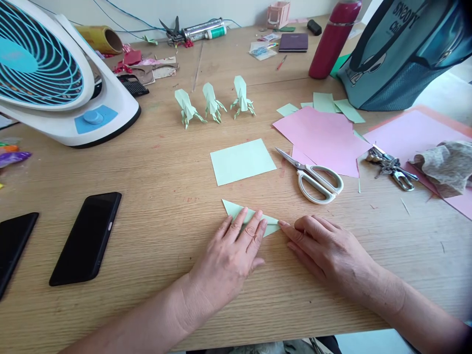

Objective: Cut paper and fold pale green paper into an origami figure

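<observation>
A small pale green paper folded into a triangle (236,210) lies on the wooden table (165,162) near its front. My left hand (230,255) rests flat on the triangle, fingers stretched out and pressing it down. My right hand (324,246) lies flat beside it, with a fingertip touching the triangle's right tip. A flat pale green sheet (242,161) sits just behind the triangle. Farther back stand three folded pale green paper figures (213,103) in a row.
White-handled scissors (313,177) lie right of the green sheet, next to pink paper (320,137), keys (391,166) and a crumpled cloth (448,164). Two black phones (86,238) lie at left. A white fan (55,73), red bottle (334,39) and teal bag (401,54) stand behind.
</observation>
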A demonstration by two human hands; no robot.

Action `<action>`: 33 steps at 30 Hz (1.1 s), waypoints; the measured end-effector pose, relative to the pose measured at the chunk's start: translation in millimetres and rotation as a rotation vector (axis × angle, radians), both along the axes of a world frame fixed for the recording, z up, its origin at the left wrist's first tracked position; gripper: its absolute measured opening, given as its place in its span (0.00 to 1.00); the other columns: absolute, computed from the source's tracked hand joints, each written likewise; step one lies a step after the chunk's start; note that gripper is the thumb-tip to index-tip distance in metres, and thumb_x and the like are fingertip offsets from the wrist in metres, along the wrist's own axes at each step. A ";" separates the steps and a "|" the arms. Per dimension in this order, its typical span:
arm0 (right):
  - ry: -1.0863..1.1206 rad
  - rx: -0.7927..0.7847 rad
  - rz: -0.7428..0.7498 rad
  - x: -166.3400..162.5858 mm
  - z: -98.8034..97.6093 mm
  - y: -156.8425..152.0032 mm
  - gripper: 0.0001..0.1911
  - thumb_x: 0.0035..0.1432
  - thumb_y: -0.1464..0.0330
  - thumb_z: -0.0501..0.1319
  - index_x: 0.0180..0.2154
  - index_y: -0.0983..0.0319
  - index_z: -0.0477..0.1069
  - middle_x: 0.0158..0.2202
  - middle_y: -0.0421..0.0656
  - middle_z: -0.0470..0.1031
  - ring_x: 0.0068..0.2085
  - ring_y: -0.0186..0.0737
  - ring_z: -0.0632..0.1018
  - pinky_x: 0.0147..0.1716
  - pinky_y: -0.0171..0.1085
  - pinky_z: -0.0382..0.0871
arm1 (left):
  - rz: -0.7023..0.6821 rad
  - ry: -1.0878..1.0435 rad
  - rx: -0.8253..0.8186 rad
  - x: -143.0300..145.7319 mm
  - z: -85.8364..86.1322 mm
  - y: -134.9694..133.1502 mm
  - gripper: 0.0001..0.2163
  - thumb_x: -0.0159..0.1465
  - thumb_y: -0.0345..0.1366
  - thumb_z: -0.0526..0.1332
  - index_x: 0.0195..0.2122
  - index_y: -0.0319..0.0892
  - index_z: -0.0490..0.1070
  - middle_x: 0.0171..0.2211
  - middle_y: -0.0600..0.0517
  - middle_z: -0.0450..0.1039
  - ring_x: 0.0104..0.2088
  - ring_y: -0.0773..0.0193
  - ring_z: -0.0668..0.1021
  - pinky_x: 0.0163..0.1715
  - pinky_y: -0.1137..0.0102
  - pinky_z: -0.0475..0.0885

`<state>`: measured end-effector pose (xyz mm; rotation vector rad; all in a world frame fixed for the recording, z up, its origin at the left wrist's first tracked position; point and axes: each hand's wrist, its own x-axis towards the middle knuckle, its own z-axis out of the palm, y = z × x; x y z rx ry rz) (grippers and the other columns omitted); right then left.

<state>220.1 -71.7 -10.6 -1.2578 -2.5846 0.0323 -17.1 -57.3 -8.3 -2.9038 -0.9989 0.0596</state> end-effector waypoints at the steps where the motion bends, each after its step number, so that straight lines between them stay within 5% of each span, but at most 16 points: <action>1: 0.006 0.000 0.000 -0.2 0.4 0.1 0.15 0.70 0.72 0.49 0.44 0.66 0.74 0.30 0.44 0.69 0.28 0.37 0.71 0.27 0.36 0.67 | 0.003 -0.003 -0.011 -0.1 -1.7 0.1 0.26 0.72 0.43 0.51 0.67 0.33 0.55 0.69 0.43 0.51 0.67 0.46 0.60 0.61 0.54 0.66; 7: -0.035 -0.030 0.026 2.5 -2.6 -1.2 0.14 0.69 0.72 0.50 0.45 0.66 0.74 0.32 0.45 0.70 0.31 0.39 0.72 0.29 0.38 0.67 | 0.012 -0.013 -0.039 -1.3 -7.2 -1.9 0.29 0.72 0.46 0.50 0.69 0.33 0.51 0.71 0.43 0.45 0.69 0.47 0.55 0.63 0.52 0.63; 18: -0.100 -0.054 0.034 4.1 -10.4 -7.4 0.16 0.68 0.73 0.51 0.54 0.65 0.69 0.38 0.48 0.72 0.36 0.42 0.72 0.36 0.42 0.67 | 0.038 0.020 -0.031 3.3 -5.4 -3.5 0.31 0.71 0.50 0.49 0.69 0.35 0.52 0.70 0.43 0.48 0.68 0.47 0.58 0.61 0.51 0.64; 33: -0.178 -0.007 0.021 -1.1 -8.4 -2.6 0.22 0.68 0.69 0.53 0.61 0.62 0.62 0.37 0.44 0.70 0.32 0.41 0.70 0.31 0.41 0.64 | 0.044 0.021 -0.035 4.6 -4.0 -3.6 0.31 0.70 0.50 0.51 0.68 0.36 0.53 0.70 0.44 0.49 0.68 0.46 0.59 0.62 0.50 0.63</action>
